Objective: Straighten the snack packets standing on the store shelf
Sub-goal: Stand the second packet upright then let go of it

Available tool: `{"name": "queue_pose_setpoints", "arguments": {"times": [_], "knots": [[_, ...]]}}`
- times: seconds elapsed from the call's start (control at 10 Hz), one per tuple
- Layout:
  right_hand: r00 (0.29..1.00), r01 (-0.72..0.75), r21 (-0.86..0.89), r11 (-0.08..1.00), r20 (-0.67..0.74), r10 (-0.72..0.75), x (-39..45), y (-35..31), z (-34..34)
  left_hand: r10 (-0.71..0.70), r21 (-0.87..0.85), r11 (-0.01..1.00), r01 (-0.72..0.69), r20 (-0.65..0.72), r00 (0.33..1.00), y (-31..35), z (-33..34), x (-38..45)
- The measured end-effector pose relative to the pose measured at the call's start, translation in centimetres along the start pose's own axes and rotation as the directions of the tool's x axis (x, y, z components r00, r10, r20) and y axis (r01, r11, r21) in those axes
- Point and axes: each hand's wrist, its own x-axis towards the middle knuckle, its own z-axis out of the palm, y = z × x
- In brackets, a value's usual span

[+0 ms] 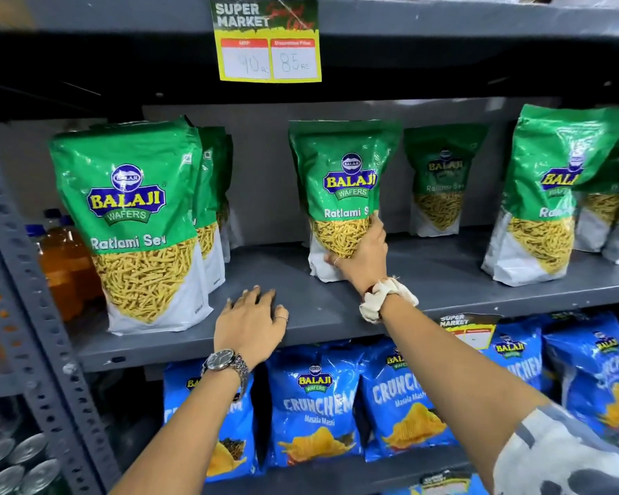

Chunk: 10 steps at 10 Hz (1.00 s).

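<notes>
Green packet gripped on the grey shelf (444, 280)

The middle Ratlami Sev packet (340, 194) is clasped by the right hand (363, 259); the left hand (251, 321) is laid flat, holding nothing.

Grey metal shelf (301, 316). On it, standing: left green packet (136, 223) near front edge, more packets (211, 209) behind it; middle packet (340, 194); back packet (440, 180) set deeper; right packet (547, 194), tilted. Left hand (251, 323) flat on bare shelf.

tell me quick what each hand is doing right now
Left hand: open, palm down flat on the grey shelf, holding nothing.
Right hand: closed on the lower right of the middle green Ratlami Sev packet.
</notes>
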Motion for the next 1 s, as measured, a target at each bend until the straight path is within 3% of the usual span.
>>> {"name": "queue_pose_setpoints", "arguments": {"times": [0.3,1.0], "knots": [[0.999,0.052,0.039,0.998,-0.014,-0.051,-4.9,-0.5,-4.2,0.001,0.013,1.000,-0.002,0.048,0.999,0.1,-0.5,-0.1],[0.997,0.019,-0.003,1.000,-0.068,-0.019,-10.2,-1.8,-7.6,-0.010,-0.011,1.000,0.011,0.081,0.997,0.4,-0.9,-0.2]]}}
